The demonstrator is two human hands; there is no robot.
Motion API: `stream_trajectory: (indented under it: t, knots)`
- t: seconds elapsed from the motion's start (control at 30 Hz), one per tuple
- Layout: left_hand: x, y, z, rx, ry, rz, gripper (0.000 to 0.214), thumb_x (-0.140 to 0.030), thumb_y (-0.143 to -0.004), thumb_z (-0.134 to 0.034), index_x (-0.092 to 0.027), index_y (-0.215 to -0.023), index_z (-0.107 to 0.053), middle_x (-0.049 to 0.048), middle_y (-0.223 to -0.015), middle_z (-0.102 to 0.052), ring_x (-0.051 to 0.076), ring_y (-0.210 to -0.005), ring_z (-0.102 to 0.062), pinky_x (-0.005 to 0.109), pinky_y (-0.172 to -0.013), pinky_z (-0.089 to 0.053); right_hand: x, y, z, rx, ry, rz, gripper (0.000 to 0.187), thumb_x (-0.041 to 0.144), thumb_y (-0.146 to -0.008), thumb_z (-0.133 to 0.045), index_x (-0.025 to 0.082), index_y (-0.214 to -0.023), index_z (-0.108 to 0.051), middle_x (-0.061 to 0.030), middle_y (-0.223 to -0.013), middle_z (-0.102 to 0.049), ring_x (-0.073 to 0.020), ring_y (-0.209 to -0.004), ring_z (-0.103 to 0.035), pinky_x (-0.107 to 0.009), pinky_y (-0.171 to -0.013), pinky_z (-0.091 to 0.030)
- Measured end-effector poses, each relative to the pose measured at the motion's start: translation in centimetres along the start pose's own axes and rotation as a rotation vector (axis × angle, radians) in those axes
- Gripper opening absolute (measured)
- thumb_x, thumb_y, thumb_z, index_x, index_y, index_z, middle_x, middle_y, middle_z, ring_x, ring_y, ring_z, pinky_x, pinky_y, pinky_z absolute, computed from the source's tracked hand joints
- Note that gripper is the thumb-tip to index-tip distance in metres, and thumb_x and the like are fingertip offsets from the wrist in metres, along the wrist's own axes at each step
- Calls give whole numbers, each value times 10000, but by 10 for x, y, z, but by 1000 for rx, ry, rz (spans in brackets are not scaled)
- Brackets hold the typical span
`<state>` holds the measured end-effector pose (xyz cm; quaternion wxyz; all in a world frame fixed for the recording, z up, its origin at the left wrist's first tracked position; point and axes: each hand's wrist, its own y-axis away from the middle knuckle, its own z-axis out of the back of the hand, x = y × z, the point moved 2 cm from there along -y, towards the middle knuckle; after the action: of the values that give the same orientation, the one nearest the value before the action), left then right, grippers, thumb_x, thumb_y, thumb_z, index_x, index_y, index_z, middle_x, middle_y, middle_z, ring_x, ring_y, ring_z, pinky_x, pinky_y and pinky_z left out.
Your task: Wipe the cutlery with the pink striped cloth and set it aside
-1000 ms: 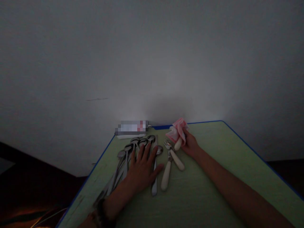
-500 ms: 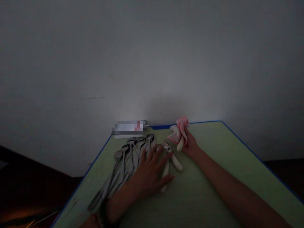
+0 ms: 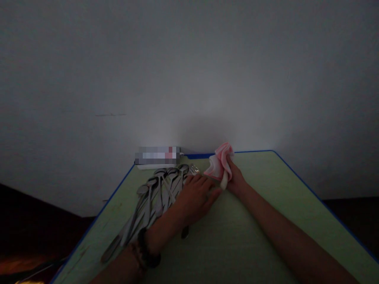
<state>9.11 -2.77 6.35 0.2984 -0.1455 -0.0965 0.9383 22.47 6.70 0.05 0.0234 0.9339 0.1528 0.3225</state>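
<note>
My right hand (image 3: 236, 180) is closed around a folded pink-and-white cloth (image 3: 219, 163). A pale handle (image 3: 224, 182) sticks out below the cloth; the rest of that utensil is hidden inside it. My left hand (image 3: 197, 197), a dark beaded bracelet on its wrist, lies low over the cutlery. Its fingers reach forward and its thumb stands apart, pointing at the pale handle. Just beyond its fingertips show the tines of a fork (image 3: 194, 169); the handle is covered by the hand. Several metal spoons (image 3: 160, 173) lie fanned out to its left.
A white box-like object (image 3: 156, 156), partly pixelated, stands at the back left of the table against the wall. The light green table (image 3: 260, 221) has a blue edge. A grey wall (image 3: 189, 79) rises directly behind it.
My left hand has moved nearer the cloth, and its fingers are less spread. The pale-handled forks beside it are now mostly covered, with tines showing further left. My right hand keeps its hold.
</note>
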Motion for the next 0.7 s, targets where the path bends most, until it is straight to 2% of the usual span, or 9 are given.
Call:
stream_trajectory:
  t: [0.13,0.27,0.37,0.5,0.6,0.7]
  knots:
    - [-1,-14,-12,-4,53,61,327,-453,-911,-372,-194,-898,-573,44,-869,-628,206,-844,-556,349,-790,-408,-2,0,-2,-56,14,91,314,389,-703,-685,186,-936,-628,-33,-831,-709,-178,-762,-645,-301,-739,-523]
    - [4,-17,-26,-14,18,99,201,-304,-902,-395,-193,-864,-558,43,-809,-610,186,-778,-563,292,-701,-409,0,2,-6,-48,39,160,252,307,-701,-695,199,-919,-631,-3,-828,-711,-157,-770,-647,-282,-759,-521]
    - [4,-15,-31,-29,-7,98,194,-335,-882,-423,-193,-904,-553,54,-835,-606,203,-813,-564,296,-694,-417,-1,2,-4,-53,20,161,212,327,-726,-669,197,-890,-633,0,-782,-708,-163,-784,-650,-289,-769,-522]
    - [1,-14,-32,-7,-52,117,244,-407,-856,-460,-194,-927,-556,72,-875,-627,234,-863,-564,325,-713,-429,-3,2,-2,-62,-7,67,250,394,-760,-625,182,-893,-636,-26,-767,-706,-184,-837,-648,-301,-780,-522]
    - [-1,-14,-32,6,-64,87,229,-376,-871,-432,-193,-904,-567,80,-900,-645,248,-910,-560,352,-768,-428,-5,2,-3,-63,27,63,284,416,-767,-613,170,-906,-637,-36,-775,-707,-187,-844,-648,-303,-803,-514]
    - [1,-15,-32,-26,-44,55,193,-301,-854,-442,-175,-940,-561,97,-957,-636,254,-950,-549,367,-821,-416,-7,1,-6,-10,25,79,289,417,-786,-590,172,-933,-633,-37,-799,-706,-183,-858,-648,-309,-840,-498]
